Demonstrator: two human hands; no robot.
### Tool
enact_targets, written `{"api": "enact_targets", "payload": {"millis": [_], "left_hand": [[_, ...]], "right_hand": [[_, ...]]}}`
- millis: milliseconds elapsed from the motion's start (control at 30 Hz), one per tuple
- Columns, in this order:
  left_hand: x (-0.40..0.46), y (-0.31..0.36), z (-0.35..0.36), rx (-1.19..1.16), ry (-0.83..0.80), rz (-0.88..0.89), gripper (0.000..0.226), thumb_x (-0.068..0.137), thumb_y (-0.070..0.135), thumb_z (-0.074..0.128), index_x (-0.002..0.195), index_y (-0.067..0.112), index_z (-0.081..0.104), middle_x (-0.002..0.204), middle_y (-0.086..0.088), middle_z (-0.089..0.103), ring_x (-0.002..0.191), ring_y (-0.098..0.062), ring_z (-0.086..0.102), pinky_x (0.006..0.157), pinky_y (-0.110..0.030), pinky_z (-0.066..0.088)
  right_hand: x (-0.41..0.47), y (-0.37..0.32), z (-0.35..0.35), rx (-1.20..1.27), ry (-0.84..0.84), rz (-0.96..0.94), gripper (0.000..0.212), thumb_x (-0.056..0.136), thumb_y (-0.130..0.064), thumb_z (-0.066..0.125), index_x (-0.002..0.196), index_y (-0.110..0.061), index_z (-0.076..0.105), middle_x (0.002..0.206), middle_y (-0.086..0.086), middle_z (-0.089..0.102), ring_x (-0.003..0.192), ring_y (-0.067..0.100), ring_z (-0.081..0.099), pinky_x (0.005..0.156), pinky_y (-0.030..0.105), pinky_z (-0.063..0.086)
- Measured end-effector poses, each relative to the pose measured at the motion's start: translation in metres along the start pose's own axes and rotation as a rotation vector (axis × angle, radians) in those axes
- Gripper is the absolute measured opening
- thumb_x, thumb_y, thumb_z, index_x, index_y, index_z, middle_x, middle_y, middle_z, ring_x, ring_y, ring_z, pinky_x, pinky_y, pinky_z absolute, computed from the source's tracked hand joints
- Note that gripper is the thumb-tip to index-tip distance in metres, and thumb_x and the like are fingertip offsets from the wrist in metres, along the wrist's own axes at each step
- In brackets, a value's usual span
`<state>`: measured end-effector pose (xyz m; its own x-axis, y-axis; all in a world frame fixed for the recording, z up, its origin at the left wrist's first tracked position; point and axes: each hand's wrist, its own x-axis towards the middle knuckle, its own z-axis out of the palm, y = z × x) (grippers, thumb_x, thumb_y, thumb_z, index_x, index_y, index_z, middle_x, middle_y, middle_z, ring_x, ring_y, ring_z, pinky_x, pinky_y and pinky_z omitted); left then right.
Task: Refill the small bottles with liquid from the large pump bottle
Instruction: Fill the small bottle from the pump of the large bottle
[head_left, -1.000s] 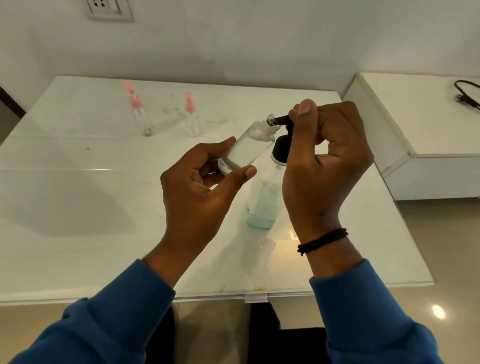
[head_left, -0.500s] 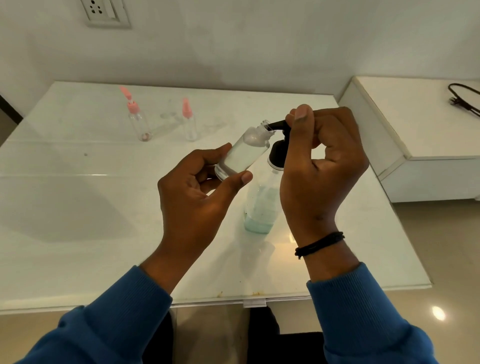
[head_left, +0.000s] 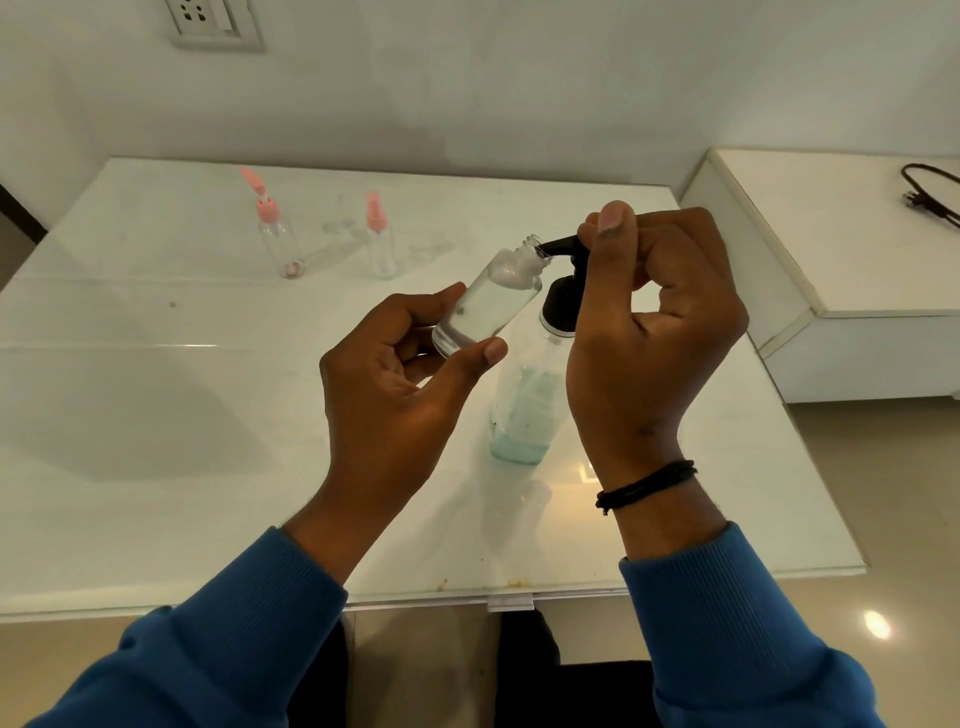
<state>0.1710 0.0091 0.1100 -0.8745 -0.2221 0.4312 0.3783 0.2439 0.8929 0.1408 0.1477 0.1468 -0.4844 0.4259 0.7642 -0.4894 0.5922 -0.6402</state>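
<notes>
Left hand: a small clear bottle is gripped near its base between the thumb and curled fingers. The bottle is held above the table, uncapped and tilted, with its open neck directed up and to the right. The neck is positioned at the tip of the black spout of the large pump bottle.

Right hand: the fingers are curled around the black pump head, and the thumb is laid along the top of it. A black cord bracelet is worn on the right wrist. Blue sleeves are seen on both arms.

The large pump bottle is set upright on the table, between the two hands. A shallow layer of pale blue-green liquid is visible at its bottom.

Two small clear bottles with pink tops are set upright near the far side of the table, well apart from the hands: a left one and a right one.

A white cabinet is located to the right of the table, and a black cable is laid on it. A wall socket is mounted above the table.
</notes>
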Motion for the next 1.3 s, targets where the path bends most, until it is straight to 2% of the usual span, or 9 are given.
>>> {"api": "enact_targets", "payload": {"millis": [100,300,533,867,1000,1100,1200,1300], "left_hand": [[0.000,-0.002,0.000,-0.027,0.001,-0.021,0.044,0.081,0.024,0.084,0.117,0.003,0.070,0.113,-0.004,0.074,0.103,-0.018,0.073,0.085,-0.020,0.059],[-0.002,0.000,0.001,-0.043,-0.003,-0.045,0.041,0.080,0.028,0.083,0.115,0.010,0.069,0.112,0.001,0.074,0.102,-0.015,0.073,0.083,-0.019,0.058],[-0.003,-0.003,0.000,-0.062,-0.005,-0.085,0.040,0.081,0.020,0.083,0.115,0.002,0.070,0.112,-0.002,0.075,0.101,-0.011,0.073,0.084,-0.018,0.058],[-0.002,0.000,0.000,-0.113,0.001,-0.120,0.039,0.082,0.014,0.083,0.116,0.001,0.069,0.112,0.000,0.074,0.101,-0.007,0.073,0.085,-0.017,0.057],[-0.001,0.002,-0.001,-0.161,0.027,-0.134,0.035,0.082,0.006,0.082,0.114,0.001,0.069,0.109,0.002,0.075,0.097,-0.008,0.074,0.083,-0.017,0.057],[0.001,0.004,-0.003,-0.169,0.047,-0.137,0.035,0.083,0.006,0.082,0.115,0.002,0.069,0.109,0.002,0.075,0.096,-0.008,0.074,0.084,-0.019,0.058],[0.003,0.004,-0.004,-0.155,0.061,-0.133,0.037,0.083,0.007,0.083,0.116,0.001,0.069,0.110,0.001,0.075,0.097,-0.007,0.073,0.084,-0.018,0.057],[0.005,0.005,-0.005,-0.131,0.073,-0.112,0.037,0.085,0.010,0.081,0.118,-0.001,0.068,0.112,-0.004,0.074,0.100,-0.008,0.072,0.086,-0.017,0.057]], "right_hand": [[0.001,0.001,-0.001,-0.007,0.002,-0.009,0.029,0.099,-0.017,0.060,0.075,-0.006,0.071,0.077,-0.005,0.061,0.070,0.026,0.057,0.061,0.054,0.045],[0.001,0.001,-0.002,-0.036,0.009,-0.012,0.027,0.100,-0.018,0.060,0.077,-0.007,0.071,0.078,-0.005,0.062,0.071,0.025,0.058,0.063,0.055,0.047],[0.001,0.001,-0.003,-0.049,0.019,-0.003,0.026,0.100,-0.018,0.061,0.078,-0.011,0.072,0.078,-0.006,0.063,0.072,0.025,0.059,0.064,0.055,0.048],[0.001,0.000,-0.002,-0.061,0.022,-0.002,0.030,0.101,-0.021,0.059,0.078,-0.008,0.072,0.078,0.001,0.068,0.075,0.025,0.062,0.066,0.053,0.048],[0.005,-0.007,-0.002,-0.036,0.048,-0.013,0.028,0.101,-0.019,0.058,0.082,-0.006,0.074,0.080,-0.003,0.068,0.078,0.016,0.061,0.072,0.040,0.049],[0.009,-0.016,-0.003,-0.038,0.084,-0.049,0.022,0.100,-0.017,0.059,0.086,-0.007,0.073,0.085,-0.009,0.063,0.081,0.005,0.055,0.072,0.029,0.043],[0.012,-0.027,-0.002,-0.060,0.062,-0.105,0.015,0.099,-0.016,0.063,0.087,-0.011,0.072,0.087,-0.011,0.063,0.083,0.013,0.056,0.073,0.028,0.040],[0.011,-0.038,0.000,-0.123,-0.070,-0.083,0.020,0.096,-0.033,0.066,0.091,-0.015,0.074,0.094,-0.006,0.071,0.093,0.024,0.060,0.076,0.020,0.036]]}}
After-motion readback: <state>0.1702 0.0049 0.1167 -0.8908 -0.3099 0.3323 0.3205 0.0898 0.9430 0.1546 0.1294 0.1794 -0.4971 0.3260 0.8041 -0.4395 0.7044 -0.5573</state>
